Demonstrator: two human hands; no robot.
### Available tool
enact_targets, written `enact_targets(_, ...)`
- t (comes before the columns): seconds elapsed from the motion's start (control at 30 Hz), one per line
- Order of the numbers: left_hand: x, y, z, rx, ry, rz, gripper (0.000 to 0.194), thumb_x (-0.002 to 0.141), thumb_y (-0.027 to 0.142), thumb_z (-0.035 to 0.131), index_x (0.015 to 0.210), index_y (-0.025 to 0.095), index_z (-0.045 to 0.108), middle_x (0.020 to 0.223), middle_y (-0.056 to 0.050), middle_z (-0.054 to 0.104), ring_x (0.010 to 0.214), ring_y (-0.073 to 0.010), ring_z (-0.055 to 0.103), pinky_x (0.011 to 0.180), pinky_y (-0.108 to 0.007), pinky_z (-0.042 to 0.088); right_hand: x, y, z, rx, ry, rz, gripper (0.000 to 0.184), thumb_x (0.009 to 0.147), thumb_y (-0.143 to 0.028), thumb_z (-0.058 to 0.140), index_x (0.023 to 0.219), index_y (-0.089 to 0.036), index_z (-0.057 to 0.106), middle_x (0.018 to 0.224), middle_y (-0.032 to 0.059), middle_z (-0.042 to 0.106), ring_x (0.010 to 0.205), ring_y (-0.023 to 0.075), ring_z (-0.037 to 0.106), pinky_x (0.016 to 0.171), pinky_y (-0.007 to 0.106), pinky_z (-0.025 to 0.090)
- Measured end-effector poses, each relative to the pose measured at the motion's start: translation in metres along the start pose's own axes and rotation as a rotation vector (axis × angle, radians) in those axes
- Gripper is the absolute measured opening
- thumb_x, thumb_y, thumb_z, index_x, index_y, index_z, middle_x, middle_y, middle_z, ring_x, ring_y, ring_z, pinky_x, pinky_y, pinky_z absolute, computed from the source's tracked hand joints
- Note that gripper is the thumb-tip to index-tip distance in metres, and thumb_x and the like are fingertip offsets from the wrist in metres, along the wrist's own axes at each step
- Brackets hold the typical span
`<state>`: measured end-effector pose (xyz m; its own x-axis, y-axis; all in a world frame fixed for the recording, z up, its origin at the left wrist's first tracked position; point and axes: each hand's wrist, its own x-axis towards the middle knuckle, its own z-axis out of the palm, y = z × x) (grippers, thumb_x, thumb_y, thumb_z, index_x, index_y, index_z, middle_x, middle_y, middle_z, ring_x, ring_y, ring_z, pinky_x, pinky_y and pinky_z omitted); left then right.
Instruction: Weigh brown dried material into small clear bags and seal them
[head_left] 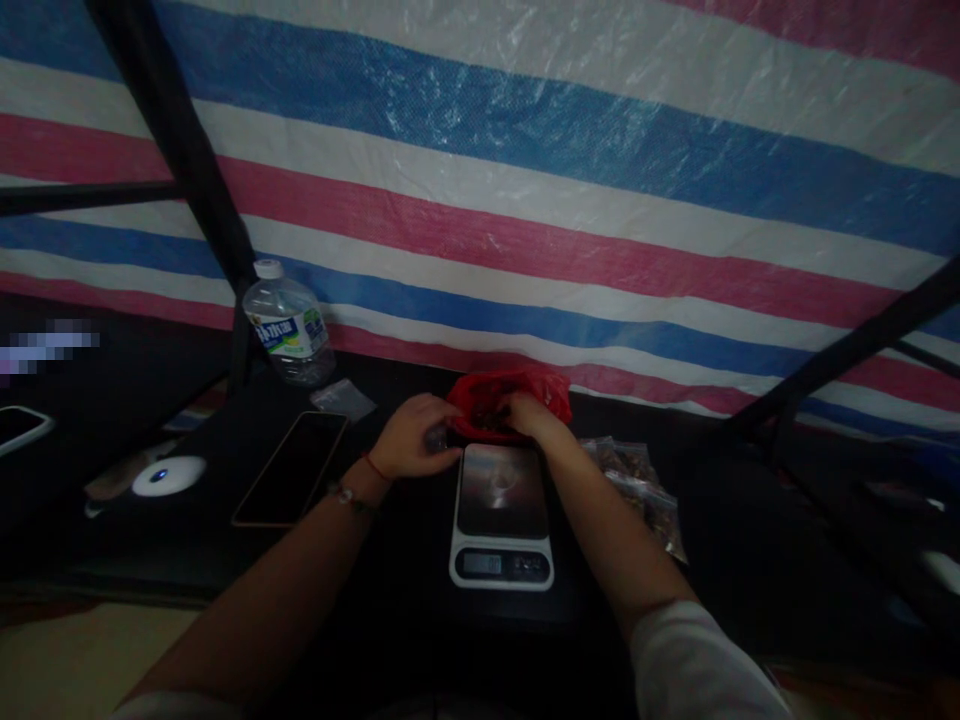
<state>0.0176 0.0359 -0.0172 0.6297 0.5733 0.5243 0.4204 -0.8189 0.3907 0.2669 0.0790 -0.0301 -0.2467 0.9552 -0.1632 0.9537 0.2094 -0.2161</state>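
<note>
A red plastic bag [551,390] lies with its mouth spread, dark small pieces [487,412] showing inside. My right hand [529,415] reaches into it from the right; its fingertips are hidden among the contents. At the bag's left rim, my left hand [412,437] is curled, thumb toward the scale, around something dark and partly clear that I cannot make out. Between my forearms sits a white kitchen scale [502,495] with a bare metal plate and a lit display. Beside my right forearm lie several filled clear zip bags [637,480].
Left of my hands are a phone [292,470], a flat clear plastic bag [343,400] and a large clear bottle [289,325]. A white rounded device [169,476] lies farther left. Dark metal bars [172,140] slant up on both sides before a striped plastic sheet [525,220].
</note>
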Motion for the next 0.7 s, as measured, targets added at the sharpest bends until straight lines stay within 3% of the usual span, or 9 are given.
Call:
enact_targets(0.07,0.005,0.021,0.010,0.006,-0.146,0.106,0.055,0.073,0.058,0.061,0.113,0.020,0.060,0.104,-0.007,0.065,0.098,-0.0245,0.057,0.089,-0.038,0.042,0.002,0.000,-0.002,-0.006,-0.012,0.001,0.026,0.075,-0.012,0.062,0.097,-0.017,0.074,0.096,0.0081,0.073,0.083,0.0187,0.066,0.072,0.023,0.046)
enact_targets(0.13,0.010,0.037,0.020,0.032,-0.245,0.128,0.063,0.069,0.063,0.064,0.116,0.022,0.059,0.107,-0.007,0.064,0.099,-0.0250,0.057,0.088,-0.038,0.041,0.003,-0.001,-0.004,-0.007,-0.021,-0.005,0.023,0.074,-0.012,0.063,0.094,-0.018,0.075,0.093,0.0077,0.073,0.081,0.0183,0.066,0.071,0.022,0.046)
enact_targets(0.23,0.014,0.047,0.032,0.091,-0.297,0.087,0.054,0.071,0.060,0.063,0.109,0.022,0.062,0.102,-0.006,0.065,0.097,-0.0246,0.056,0.085,-0.037,0.041,0.004,-0.001,-0.004,0.001,-0.012,-0.014,0.021,0.075,-0.013,0.063,0.092,-0.017,0.075,0.094,0.0084,0.073,0.082,0.0189,0.066,0.072,0.023,0.046)
enact_targets(0.4,0.022,0.044,0.042,0.126,-0.262,0.011,0.026,0.077,0.040,0.061,0.091,0.019,0.063,0.094,-0.006,0.064,0.092,-0.0215,0.057,0.082,-0.033,0.043,0.001,0.005,-0.004,0.048,0.046,-0.037,0.025,0.076,-0.011,0.063,0.097,-0.019,0.074,0.101,0.0059,0.072,0.090,0.0175,0.066,0.078,0.021,0.045)
enact_targets(0.53,0.041,0.037,0.049,0.180,-0.128,-0.200,0.024,0.082,0.038,0.054,0.093,0.018,0.061,0.093,-0.007,0.065,0.089,-0.0205,0.060,0.080,-0.031,0.045,-0.005,0.015,-0.010,0.185,0.160,-0.046,0.021,0.075,-0.013,0.064,0.093,-0.017,0.074,0.094,0.0054,0.073,0.083,0.0165,0.066,0.074,0.022,0.046)
enact_targets(0.7,0.052,0.025,0.060,0.329,-0.151,-0.424,0.032,0.082,0.046,0.052,0.097,0.019,0.061,0.096,-0.007,0.067,0.085,-0.0227,0.065,0.069,-0.031,0.047,-0.015,0.016,-0.019,0.399,0.264,-0.066,0.021,0.074,-0.008,0.063,0.090,-0.015,0.074,0.089,0.0047,0.073,0.078,0.0144,0.066,0.070,0.021,0.047)
